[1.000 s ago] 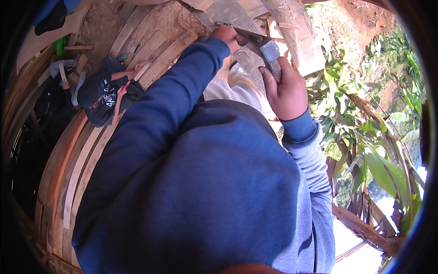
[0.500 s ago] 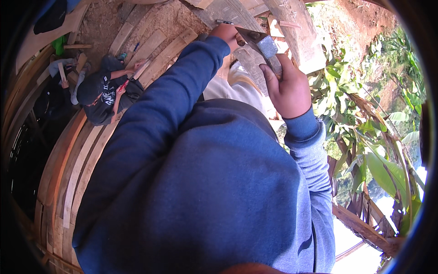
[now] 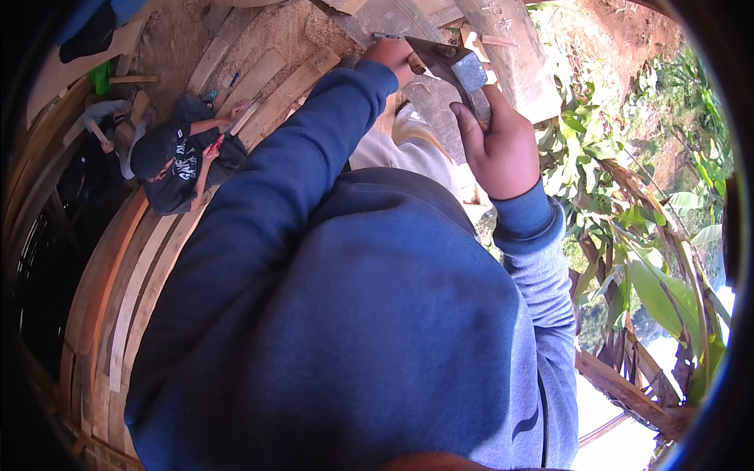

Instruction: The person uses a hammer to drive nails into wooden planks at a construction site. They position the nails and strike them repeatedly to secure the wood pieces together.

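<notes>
My right hand (image 3: 506,153) is closed around the short handle of a hatchet-like tool (image 3: 444,56). It has a dark, wedge-shaped metal head with a square grey block face (image 3: 470,72). Just left of that head, my left hand (image 3: 390,60) is closed on a small tool with a round brown wooden end (image 3: 417,64). A dark metal piece (image 3: 385,36) shows above the left knuckles, but the fingers hide most of what is held. Beneath both hands lies a weathered grey plank (image 3: 432,106).
At left, a person in a dark cap (image 3: 153,157) sits holding a red-handled tool (image 3: 214,145); another person works beyond. Loose boards (image 3: 259,82) lie on sawdust-covered ground. A broad plank (image 3: 514,55) stretches beyond my right hand, with leafy plants (image 3: 656,275) to the right.
The right hand and the hatchet-like tool have shifted slightly up and to the right. My left hand has stayed nearly in place.
</notes>
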A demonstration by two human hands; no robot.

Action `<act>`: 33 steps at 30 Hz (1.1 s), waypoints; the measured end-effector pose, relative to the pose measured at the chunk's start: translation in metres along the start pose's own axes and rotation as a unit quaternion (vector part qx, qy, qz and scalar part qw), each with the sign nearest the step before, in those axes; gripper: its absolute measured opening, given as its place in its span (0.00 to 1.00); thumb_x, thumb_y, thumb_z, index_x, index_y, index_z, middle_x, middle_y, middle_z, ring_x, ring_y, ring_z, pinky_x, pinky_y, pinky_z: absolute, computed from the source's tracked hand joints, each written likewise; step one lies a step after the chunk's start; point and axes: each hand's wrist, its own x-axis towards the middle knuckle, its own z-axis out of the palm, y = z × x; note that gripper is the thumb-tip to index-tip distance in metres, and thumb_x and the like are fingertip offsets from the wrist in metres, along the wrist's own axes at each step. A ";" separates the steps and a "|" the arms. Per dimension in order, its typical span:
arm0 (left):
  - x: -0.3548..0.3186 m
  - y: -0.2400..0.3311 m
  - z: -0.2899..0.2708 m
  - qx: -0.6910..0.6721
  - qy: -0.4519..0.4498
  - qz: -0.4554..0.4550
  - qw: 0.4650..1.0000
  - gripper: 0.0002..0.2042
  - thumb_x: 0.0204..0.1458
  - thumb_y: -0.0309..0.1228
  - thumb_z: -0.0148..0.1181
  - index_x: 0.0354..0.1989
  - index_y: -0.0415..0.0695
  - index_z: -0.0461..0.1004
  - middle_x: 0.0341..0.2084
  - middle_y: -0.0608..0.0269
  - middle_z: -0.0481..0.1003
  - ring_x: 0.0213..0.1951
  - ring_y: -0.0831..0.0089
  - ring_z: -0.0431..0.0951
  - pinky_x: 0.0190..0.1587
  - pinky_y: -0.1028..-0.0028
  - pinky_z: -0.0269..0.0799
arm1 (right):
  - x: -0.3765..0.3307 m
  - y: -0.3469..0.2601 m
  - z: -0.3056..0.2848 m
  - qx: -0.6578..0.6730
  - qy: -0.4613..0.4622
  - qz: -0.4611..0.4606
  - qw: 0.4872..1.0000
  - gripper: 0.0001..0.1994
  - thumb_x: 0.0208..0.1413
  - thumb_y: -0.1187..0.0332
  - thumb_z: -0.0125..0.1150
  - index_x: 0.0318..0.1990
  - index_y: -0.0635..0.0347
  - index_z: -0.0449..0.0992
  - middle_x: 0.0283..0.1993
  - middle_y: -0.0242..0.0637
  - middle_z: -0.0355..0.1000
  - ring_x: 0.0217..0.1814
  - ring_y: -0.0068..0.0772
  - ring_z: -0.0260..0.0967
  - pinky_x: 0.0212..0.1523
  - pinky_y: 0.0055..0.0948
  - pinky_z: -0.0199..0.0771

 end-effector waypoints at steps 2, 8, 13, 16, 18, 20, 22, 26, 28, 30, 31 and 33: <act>-0.005 0.004 -0.005 -0.104 0.023 0.005 0.994 0.19 0.53 0.24 0.70 0.55 0.49 0.84 0.41 0.60 0.86 0.41 0.72 0.85 0.47 0.70 0.80 | 0.002 0.005 0.002 -0.022 -0.017 0.004 1.000 0.15 0.63 0.58 0.71 0.49 0.57 0.79 0.25 0.49 0.77 0.28 0.58 0.79 0.30 0.49 0.79; -0.004 -0.009 0.005 -0.048 0.040 0.033 0.998 0.16 0.53 0.24 0.68 0.52 0.48 0.84 0.38 0.59 0.85 0.37 0.67 0.83 0.43 0.68 0.79 | 0.004 0.006 0.007 -0.041 -0.006 -0.013 0.999 0.16 0.63 0.58 0.71 0.51 0.58 0.79 0.27 0.52 0.78 0.30 0.58 0.80 0.30 0.49 0.79; -0.009 0.011 -0.015 -0.132 0.001 -0.003 0.991 0.10 0.56 0.35 0.63 0.42 0.47 0.84 0.38 0.49 0.85 0.44 0.47 0.85 0.48 0.58 0.81 | -0.008 0.008 0.004 -0.004 0.018 0.012 1.000 0.17 0.63 0.62 0.72 0.54 0.60 0.78 0.29 0.53 0.79 0.32 0.60 0.80 0.33 0.49 0.79; -0.014 0.016 -0.015 -0.037 0.032 -0.017 0.999 0.09 0.55 0.34 0.64 0.42 0.48 0.85 0.38 0.50 0.85 0.43 0.48 0.85 0.47 0.59 0.81 | -0.009 -0.005 -0.007 0.024 0.010 0.020 0.999 0.17 0.63 0.62 0.71 0.53 0.63 0.77 0.28 0.52 0.79 0.30 0.59 0.80 0.31 0.48 0.78; -0.012 0.011 -0.012 -0.050 0.046 0.001 0.998 0.09 0.54 0.33 0.67 0.42 0.49 0.85 0.38 0.51 0.86 0.43 0.47 0.85 0.47 0.58 0.82 | -0.005 -0.002 -0.006 0.033 0.010 0.013 0.999 0.17 0.63 0.61 0.72 0.52 0.62 0.77 0.28 0.52 0.79 0.30 0.59 0.80 0.30 0.48 0.78; -0.005 0.000 -0.002 -0.043 0.059 0.051 0.996 0.10 0.53 0.33 0.68 0.44 0.50 0.86 0.39 0.50 0.85 0.44 0.47 0.85 0.49 0.58 0.82 | -0.006 0.002 0.000 0.024 0.000 0.003 1.000 0.16 0.63 0.60 0.72 0.51 0.60 0.77 0.28 0.51 0.79 0.30 0.58 0.80 0.30 0.48 0.78; -0.006 -0.010 0.005 -0.069 0.032 0.044 0.996 0.14 0.57 0.28 0.67 0.51 0.48 0.83 0.45 0.55 0.86 0.46 0.62 0.86 0.50 0.67 0.81 | -0.004 0.007 0.008 -0.005 -0.012 -0.013 1.000 0.16 0.63 0.60 0.72 0.50 0.58 0.78 0.28 0.50 0.78 0.30 0.58 0.80 0.30 0.48 0.78; -0.005 -0.009 0.004 -0.100 0.048 0.069 0.992 0.12 0.57 0.25 0.66 0.50 0.47 0.84 0.42 0.60 0.86 0.43 0.70 0.84 0.49 0.71 0.81 | -0.001 -0.006 -0.004 0.013 -0.009 -0.008 1.000 0.15 0.63 0.58 0.71 0.49 0.57 0.78 0.28 0.49 0.78 0.30 0.58 0.80 0.30 0.49 0.78; -0.003 -0.010 0.007 -0.076 0.052 0.062 0.994 0.11 0.59 0.25 0.65 0.49 0.46 0.83 0.41 0.61 0.86 0.42 0.70 0.84 0.49 0.71 0.81 | 0.000 -0.001 0.000 0.003 -0.006 -0.019 1.000 0.16 0.63 0.58 0.71 0.50 0.57 0.78 0.28 0.49 0.78 0.30 0.58 0.80 0.30 0.49 0.78; -0.002 -0.007 0.008 -0.080 0.053 0.047 0.994 0.11 0.60 0.25 0.63 0.50 0.46 0.83 0.40 0.61 0.86 0.42 0.69 0.85 0.49 0.69 0.82 | 0.002 -0.002 -0.003 -0.009 -0.001 -0.036 0.999 0.16 0.62 0.58 0.72 0.50 0.58 0.78 0.27 0.49 0.77 0.30 0.58 0.80 0.30 0.48 0.78; 0.011 -0.030 0.029 -0.175 0.070 0.053 0.981 0.11 0.60 0.26 0.64 0.51 0.46 0.83 0.41 0.60 0.86 0.44 0.67 0.85 0.50 0.67 0.81 | 0.006 -0.007 -0.006 -0.015 0.000 -0.051 0.999 0.17 0.62 0.59 0.72 0.50 0.58 0.78 0.26 0.49 0.77 0.30 0.58 0.80 0.30 0.48 0.78; 0.029 -0.080 0.073 -0.280 0.101 0.053 0.953 0.12 0.60 0.29 0.64 0.52 0.47 0.82 0.42 0.58 0.85 0.46 0.63 0.85 0.52 0.65 0.81 | 0.011 -0.017 -0.013 0.000 0.007 -0.062 0.998 0.17 0.62 0.60 0.73 0.51 0.60 0.78 0.25 0.50 0.77 0.29 0.57 0.80 0.30 0.47 0.78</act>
